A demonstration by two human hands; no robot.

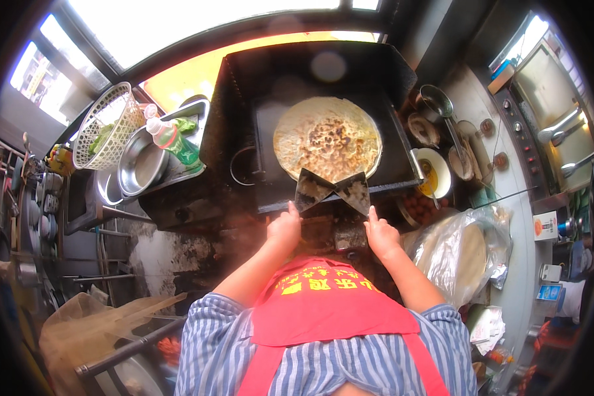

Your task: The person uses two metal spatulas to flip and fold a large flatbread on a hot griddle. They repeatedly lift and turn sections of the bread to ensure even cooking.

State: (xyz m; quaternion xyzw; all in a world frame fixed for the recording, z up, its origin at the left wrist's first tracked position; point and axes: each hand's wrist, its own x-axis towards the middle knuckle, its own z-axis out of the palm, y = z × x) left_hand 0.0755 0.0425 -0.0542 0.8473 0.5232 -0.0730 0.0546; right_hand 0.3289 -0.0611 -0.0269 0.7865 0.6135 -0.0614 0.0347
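A round, browned flatbread [329, 138] lies on the black griddle [272, 171], its centre spotted dark. My left hand [284, 227] grips one metal scraper [311, 192], index finger stretched along it. In my right hand [383, 231] is a second metal scraper [355, 192], held the same way. The two blades slant inward and meet near the flatbread's front edge. Whether they reach under the bread cannot be seen. Both handles are mostly hidden by my hands.
Left of the griddle stand a white plastic basket [99, 126] with greens, a steel bowl [142, 161] and a squeeze bottle [175, 143]. To the right are a ladle [438, 101], a white bowl of yellow liquid [443, 173], eggs [420, 210] and plastic-wrapped dough rounds [455, 252]. A dark metal guard [317, 64] encloses the griddle's back.
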